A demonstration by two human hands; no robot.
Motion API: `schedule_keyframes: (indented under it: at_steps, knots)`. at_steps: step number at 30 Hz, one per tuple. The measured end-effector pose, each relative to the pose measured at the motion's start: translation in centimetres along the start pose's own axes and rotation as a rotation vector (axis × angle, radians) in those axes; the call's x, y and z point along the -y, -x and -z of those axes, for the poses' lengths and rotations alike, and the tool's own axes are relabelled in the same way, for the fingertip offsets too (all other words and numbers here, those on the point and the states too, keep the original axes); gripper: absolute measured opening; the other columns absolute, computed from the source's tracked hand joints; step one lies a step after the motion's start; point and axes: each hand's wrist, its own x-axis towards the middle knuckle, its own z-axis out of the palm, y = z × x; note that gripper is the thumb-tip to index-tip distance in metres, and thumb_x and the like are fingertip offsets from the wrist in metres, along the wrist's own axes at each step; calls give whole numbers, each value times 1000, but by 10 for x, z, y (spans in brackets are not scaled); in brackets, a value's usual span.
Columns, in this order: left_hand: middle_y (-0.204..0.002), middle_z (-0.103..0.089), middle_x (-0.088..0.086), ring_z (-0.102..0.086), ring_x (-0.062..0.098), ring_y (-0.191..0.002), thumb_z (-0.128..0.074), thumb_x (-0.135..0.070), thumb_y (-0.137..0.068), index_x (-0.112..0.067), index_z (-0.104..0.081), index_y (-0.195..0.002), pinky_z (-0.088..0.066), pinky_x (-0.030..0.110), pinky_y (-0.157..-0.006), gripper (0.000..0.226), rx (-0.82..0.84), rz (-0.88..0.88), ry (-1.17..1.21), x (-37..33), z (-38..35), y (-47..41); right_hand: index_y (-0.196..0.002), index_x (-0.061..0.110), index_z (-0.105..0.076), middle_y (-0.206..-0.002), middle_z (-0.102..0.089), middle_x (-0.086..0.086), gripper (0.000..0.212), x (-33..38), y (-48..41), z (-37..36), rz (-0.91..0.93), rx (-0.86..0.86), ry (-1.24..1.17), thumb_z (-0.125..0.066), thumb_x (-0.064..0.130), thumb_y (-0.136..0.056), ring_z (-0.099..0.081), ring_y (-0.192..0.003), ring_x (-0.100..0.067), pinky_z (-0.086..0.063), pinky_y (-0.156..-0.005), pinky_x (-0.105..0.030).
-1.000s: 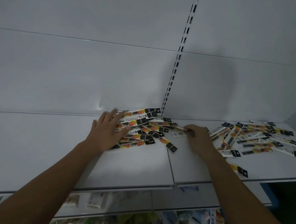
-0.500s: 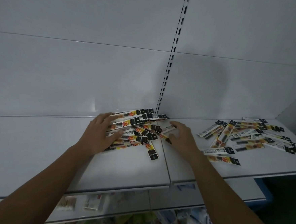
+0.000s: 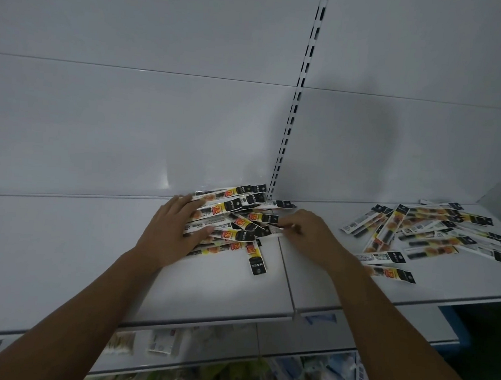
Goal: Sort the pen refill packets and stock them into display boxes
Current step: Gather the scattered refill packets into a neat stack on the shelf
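Everything's just lying loose on the white shelf (image 3: 207,284) here. The shelf below has some bagged goods (image 3: 158,342) on it, too blurry to say what they are. The near pile (image 3: 238,215) of pen refill packets sits at the back of the shelf, right at the foot of the slotted upright (image 3: 297,98), mostly black-and-yellow ones, all criss-crossed. A second pile (image 3: 436,232) is fanned out well off to the right. Two stray packets (image 3: 387,256) lie closer to the front edge, just beside the right forearm.

The left grip (image 3: 175,229) is released, fingers straight and spread, pressing flat on the left half of the near pile. The right grip (image 3: 308,235) is at that pile's right edge, fingers curled, pinching the end of a whitish packet (image 3: 276,228) that pokes out of the heap. A lone packet (image 3: 257,260) sticks out of the pile toward the front edge and touches neither grip.

Versus half a second ago, the right grip was lying spread beside the pile, and now it's curled onto that packet. The left grip hasn't budged, and both piles look the same.
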Motion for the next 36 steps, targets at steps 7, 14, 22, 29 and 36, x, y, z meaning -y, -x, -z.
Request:
schedule_keyframes:
  at_steps: [7,14,22,29,36]
  knots:
    - [-166,-40,0,-26,24,-158,-40,-85,-91,-35,-41,-158,-23,47,-129,83,21,-13,65,-3,5,-1,-99,15,-82,-87,-62,21,18,17,-8,-9,85,12,-88,-69,3,-96,-59,-85,7,-40,-73,-8]
    - [-158,-49,-4,-39,24,-149,-34,-80,-96,-38,-46,-154,-35,54,-122,72,12,51,210,-5,10,1,-96,12,-79,-83,-68,15,6,50,-21,-35,50,-92,-210,-77,10,-90,-62,-79,3,-42,-74,-4]
    - [-163,-43,-7,-31,23,-155,-36,-82,-95,-45,-37,-157,-29,53,-126,72,7,32,198,-14,12,3,-125,23,-68,-124,-66,8,24,20,-9,-24,-266,-362,-397,-65,25,-101,-58,-115,-2,-50,-102,-31]
    - [-151,-48,-1,-41,25,-145,-39,-88,-87,-44,-41,-155,-35,56,-116,82,-8,30,36,-28,1,-10,-140,30,-57,-142,-56,3,69,49,-14,-57,-117,-62,-240,-76,62,-82,-47,-132,-14,-46,-106,-37]
    - [-150,-50,-1,-47,23,-140,-48,-68,-96,-40,-49,-153,-39,52,-115,64,2,-45,114,-15,0,-16,-125,18,-74,-119,-72,0,33,40,-20,-43,-117,-223,-224,-76,25,-93,-57,-109,-8,-44,-99,-28]
